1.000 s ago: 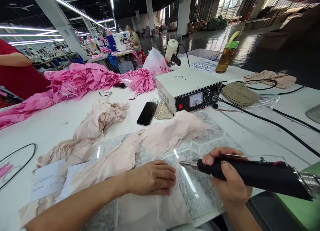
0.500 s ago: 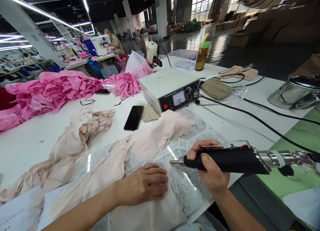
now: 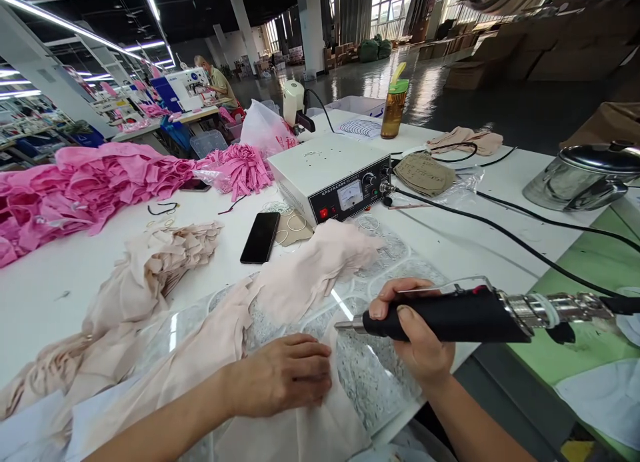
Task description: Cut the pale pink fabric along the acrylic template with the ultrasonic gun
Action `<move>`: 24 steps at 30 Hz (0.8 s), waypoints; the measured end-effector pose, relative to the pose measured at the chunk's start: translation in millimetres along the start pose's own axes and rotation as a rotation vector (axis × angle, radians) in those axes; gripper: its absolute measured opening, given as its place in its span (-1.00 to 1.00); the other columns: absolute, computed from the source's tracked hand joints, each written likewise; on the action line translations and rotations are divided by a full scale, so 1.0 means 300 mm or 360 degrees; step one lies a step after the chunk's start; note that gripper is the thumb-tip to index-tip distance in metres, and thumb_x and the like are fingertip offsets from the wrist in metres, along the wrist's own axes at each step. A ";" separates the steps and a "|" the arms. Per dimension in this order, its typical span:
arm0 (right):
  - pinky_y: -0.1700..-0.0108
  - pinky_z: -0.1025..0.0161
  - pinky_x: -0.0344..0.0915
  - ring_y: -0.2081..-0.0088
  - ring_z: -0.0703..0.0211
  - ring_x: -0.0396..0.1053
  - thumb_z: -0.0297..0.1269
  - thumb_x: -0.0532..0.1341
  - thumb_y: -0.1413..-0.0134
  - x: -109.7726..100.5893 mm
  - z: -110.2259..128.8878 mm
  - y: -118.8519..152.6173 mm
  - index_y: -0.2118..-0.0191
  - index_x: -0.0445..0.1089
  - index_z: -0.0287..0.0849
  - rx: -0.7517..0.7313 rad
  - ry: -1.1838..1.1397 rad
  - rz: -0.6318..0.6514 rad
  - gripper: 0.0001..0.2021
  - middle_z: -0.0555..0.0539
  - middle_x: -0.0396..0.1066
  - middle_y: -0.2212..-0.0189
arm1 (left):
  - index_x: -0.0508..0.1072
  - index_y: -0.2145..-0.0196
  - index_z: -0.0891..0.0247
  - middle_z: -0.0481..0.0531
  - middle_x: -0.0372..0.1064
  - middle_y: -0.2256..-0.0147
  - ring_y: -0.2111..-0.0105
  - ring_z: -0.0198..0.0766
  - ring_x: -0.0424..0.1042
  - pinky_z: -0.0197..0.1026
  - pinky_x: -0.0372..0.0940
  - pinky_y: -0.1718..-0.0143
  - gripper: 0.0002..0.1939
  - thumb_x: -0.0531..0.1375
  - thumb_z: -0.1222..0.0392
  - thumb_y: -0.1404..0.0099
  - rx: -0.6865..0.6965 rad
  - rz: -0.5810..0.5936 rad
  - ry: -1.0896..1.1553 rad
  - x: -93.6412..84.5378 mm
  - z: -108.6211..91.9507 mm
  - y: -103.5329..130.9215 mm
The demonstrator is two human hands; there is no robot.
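Observation:
My right hand (image 3: 417,335) is wrapped round a black handheld tool (image 3: 450,317) with a metal tip. The tip points left and sits at the upper edge of a pale pink fabric piece (image 3: 345,409), close to my left fingertips. My left hand (image 3: 287,375) rests on this fabric, its fingers together and curled at the cloth; the thumb is hidden. Beneath the cloth is a clear sheet over a speckled surface (image 3: 370,389). A stack of pale pink pieces (image 3: 320,265) lies just beyond my hands.
A control box (image 3: 330,175) stands behind the stack, with a black phone (image 3: 260,237) to its left. Beige fabric (image 3: 150,269) and pink fabric (image 3: 100,182) pile up at left. A bottle (image 3: 395,112), cables and a metal pot (image 3: 575,179) are further right. A person (image 3: 217,82) sits far back.
The view has shifted slightly, moving the table items left in the picture. My left fingers look more curled and drawn together on the fabric. The tool tip stays by the fabric's edge.

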State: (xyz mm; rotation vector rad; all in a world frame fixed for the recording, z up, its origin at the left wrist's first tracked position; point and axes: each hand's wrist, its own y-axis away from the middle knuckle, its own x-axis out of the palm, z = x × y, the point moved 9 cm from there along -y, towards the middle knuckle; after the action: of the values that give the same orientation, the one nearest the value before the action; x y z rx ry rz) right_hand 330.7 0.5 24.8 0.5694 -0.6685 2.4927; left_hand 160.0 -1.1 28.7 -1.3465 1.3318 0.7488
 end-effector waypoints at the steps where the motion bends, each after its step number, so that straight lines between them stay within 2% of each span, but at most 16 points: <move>1: 0.39 0.18 0.36 0.49 0.26 0.34 -0.26 0.23 -0.10 -0.002 0.000 0.000 0.25 0.37 -0.05 -0.0001 -0.0002 -0.0010 -0.92 0.04 0.33 0.40 | 0.44 0.22 0.41 0.12 0.47 0.23 0.02 -0.14 0.42 -0.14 0.27 -0.13 -0.89 0.14 0.31 -0.43 0.0009 -0.0004 -0.0005 0.000 -0.002 0.001; 6: 0.39 0.21 0.34 0.49 0.28 0.34 -0.26 0.23 -0.10 -0.006 -0.003 0.004 0.24 0.35 -0.05 0.0008 -0.0006 -0.0049 -0.91 0.05 0.33 0.40 | 0.45 0.23 0.40 0.11 0.48 0.24 0.04 -0.13 0.43 -0.14 0.30 -0.08 -0.87 0.11 0.32 -0.44 0.0033 0.0002 -0.0053 0.004 -0.004 0.010; 12: 0.38 0.19 0.36 0.49 0.26 0.36 -0.27 0.23 -0.09 -0.003 -0.004 0.003 0.26 0.35 -0.07 0.0022 -0.0020 -0.0059 -0.92 0.04 0.33 0.39 | 0.46 0.25 0.38 0.12 0.48 0.15 0.04 -0.17 0.42 -0.18 0.31 -0.05 -0.83 0.08 0.31 -0.46 0.0051 0.0027 -0.0107 0.009 -0.008 0.009; 17: 0.39 0.21 0.38 0.49 0.27 0.36 -0.26 0.25 -0.07 0.000 -0.003 -0.002 0.27 0.37 -0.07 0.0039 -0.0032 -0.0051 -0.91 0.04 0.33 0.40 | 0.46 0.27 0.38 0.13 0.47 0.19 0.07 -0.17 0.43 -0.16 0.32 -0.04 -0.83 0.10 0.30 -0.45 0.0062 0.0037 -0.0094 0.017 -0.009 0.012; 24: 0.40 0.23 0.39 0.50 0.29 0.35 -0.28 0.25 -0.07 0.005 -0.001 -0.004 0.27 0.41 -0.07 0.0051 -0.0030 -0.0023 -0.92 0.03 0.34 0.40 | 0.48 0.29 0.40 0.15 0.48 0.23 -0.01 -0.14 0.38 -0.16 0.27 -0.09 -0.80 0.08 0.33 -0.45 0.0117 0.0025 -0.0044 0.015 -0.014 0.013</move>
State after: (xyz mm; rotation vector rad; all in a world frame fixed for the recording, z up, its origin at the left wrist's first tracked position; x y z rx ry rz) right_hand 330.0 2.1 25.8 0.6077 -0.6305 2.4918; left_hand 156.2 -5.8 24.5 -1.2647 1.3369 0.7196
